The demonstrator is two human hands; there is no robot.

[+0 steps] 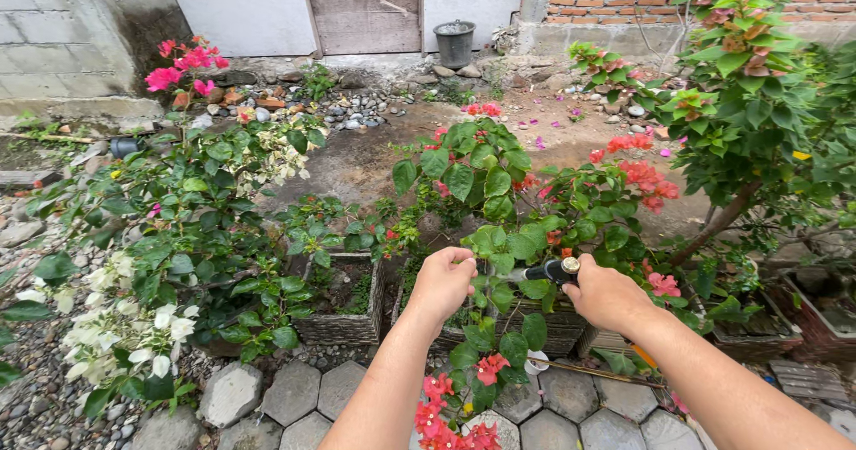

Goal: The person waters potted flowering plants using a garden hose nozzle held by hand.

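Walled yard, bare earth and gravel, hexagonal paving stones (294,392) underfoot. Large bush (758,84) with green and pinkish leaves at right. White-flowered shrub (134,325) at left, pink blooms (183,62) above it. Centre: red-flowered potted shrub (499,191) in a dark woven planter (557,330), a second woven planter (343,325) just left of it. Dark bucket (455,42) far back by the wooden door (364,8). Both arms reach into the central shrub at mid height. Right hand (606,297): grip clamped around the black handle of pruning shears (553,270), metal pivot showing above the thumb, blade end pointing left into the leaves just beside the hand; whether the blades are apart or together cannot be told, foliage covers them. Left hand (441,280): fingers curled together into a loose fist at a stem among the leaves, near the shears' tip; the stem itself is hidden inside the hand, so an actual hold cannot be confirmed. Red blossoms (446,410) low between the forearms.
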